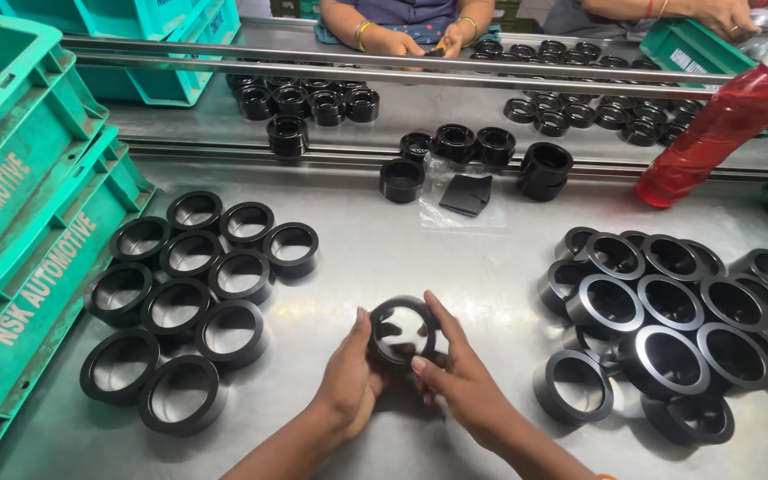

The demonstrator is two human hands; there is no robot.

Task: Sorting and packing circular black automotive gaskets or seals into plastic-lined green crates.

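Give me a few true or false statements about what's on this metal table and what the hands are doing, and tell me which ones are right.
1. Both hands, the left hand and the right hand, hold one black ring between them. True.
2. The rings to the left lie heaped on top of each other. False: they sit flat, side by side in neat rows; the pile on the right is the loose heap.
3. A red bottle leans at the far right of the table. True.
4. The stacked crates at the left edge are red. False: they are green.
5. Another person's hands show across the table. True.
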